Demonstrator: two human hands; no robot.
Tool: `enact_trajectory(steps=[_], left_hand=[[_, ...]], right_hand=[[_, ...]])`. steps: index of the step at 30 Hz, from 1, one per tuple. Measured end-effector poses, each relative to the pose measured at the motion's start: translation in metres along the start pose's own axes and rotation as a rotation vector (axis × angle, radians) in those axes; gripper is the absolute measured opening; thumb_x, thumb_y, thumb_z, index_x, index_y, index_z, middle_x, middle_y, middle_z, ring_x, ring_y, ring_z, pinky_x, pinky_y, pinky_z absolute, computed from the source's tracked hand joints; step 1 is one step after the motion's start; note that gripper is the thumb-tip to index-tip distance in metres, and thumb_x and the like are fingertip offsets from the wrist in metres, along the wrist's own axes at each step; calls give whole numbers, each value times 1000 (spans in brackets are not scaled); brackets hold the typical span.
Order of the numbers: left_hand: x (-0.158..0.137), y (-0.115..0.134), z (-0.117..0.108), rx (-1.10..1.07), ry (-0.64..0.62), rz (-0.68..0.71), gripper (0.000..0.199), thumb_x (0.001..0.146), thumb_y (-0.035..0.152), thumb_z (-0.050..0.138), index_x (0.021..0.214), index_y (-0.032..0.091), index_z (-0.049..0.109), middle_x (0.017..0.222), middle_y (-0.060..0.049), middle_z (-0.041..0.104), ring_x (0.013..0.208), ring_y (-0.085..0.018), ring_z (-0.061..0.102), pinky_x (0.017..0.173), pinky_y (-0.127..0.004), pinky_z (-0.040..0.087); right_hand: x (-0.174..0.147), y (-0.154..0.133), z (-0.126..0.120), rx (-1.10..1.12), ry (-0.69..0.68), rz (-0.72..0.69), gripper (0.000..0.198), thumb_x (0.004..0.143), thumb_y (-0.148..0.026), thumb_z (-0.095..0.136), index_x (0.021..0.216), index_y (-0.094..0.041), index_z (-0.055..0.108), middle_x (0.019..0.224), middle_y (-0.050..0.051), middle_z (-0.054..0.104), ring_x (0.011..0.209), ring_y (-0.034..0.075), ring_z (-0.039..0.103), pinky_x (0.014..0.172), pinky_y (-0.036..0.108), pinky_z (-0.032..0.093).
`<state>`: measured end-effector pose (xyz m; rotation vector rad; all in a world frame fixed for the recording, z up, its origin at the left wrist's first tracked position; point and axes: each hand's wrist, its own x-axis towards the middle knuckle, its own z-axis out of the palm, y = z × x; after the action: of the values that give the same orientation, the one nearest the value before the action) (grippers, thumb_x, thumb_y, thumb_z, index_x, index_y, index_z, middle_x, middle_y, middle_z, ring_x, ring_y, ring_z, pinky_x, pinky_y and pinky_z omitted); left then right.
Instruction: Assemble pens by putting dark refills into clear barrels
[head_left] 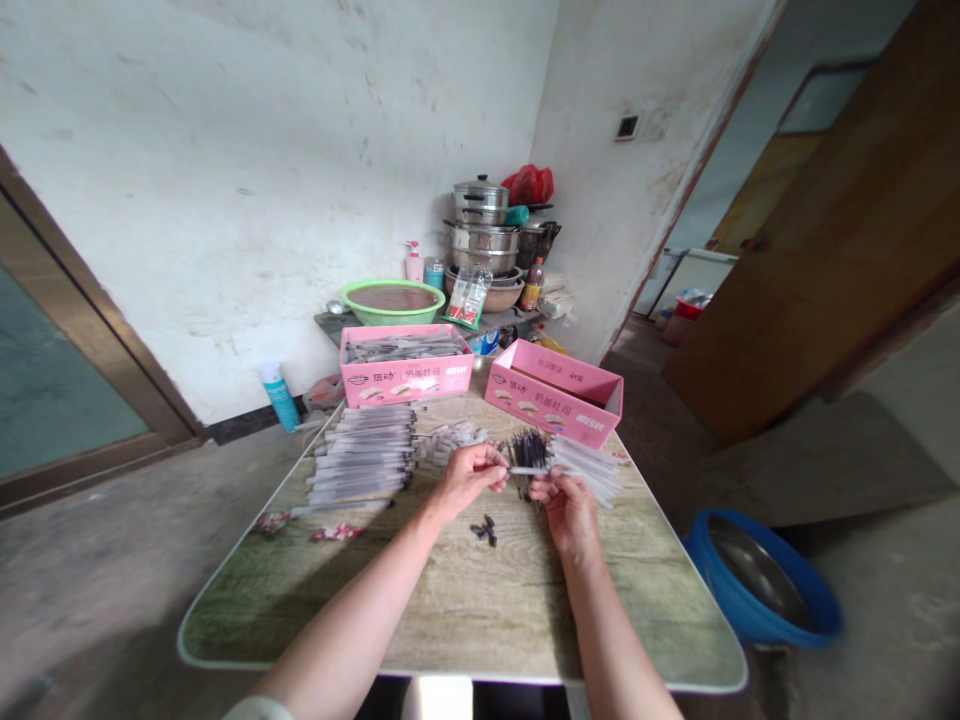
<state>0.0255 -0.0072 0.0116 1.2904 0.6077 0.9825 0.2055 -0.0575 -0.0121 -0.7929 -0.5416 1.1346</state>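
Between both hands a slim whitish pen (527,470) lies level above the table. The fingers of my left hand (469,475) pinch its dark left end, and my right hand (568,505) is closed on its right end. Just behind are a bundle of dark, thin pen refills (529,448) and, to the right, a fan of pale pen barrels (589,470). Several small black pieces (486,530) rest on the table below my hands. Pale, short pieces like pen caps (450,440) are heaped beyond my left hand. On the left, pens with dark tips (360,455) lie in a long row.
The wood-patterned table (480,620) bears a pink box (405,382) filled with pens and another pink box (555,405) tilted at the back right. Behind stand a green basin (394,312) and stacked pots (481,240). A blue tub (817,610) is on the right.
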Motion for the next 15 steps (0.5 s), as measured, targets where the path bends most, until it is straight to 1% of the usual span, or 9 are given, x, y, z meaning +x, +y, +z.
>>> enact_trajectory(steps=[15], left_hand=[[0,-3,-1,19,10,12,31,72,35,75,85,9,63,68,-6,64,60,-14,61,60,-27,50]], right_hand=[[-2,-2,5,-22,-1,-1,21,63,-22,81,75,-16,65,63,4,73,50,18,69,48,25,58]])
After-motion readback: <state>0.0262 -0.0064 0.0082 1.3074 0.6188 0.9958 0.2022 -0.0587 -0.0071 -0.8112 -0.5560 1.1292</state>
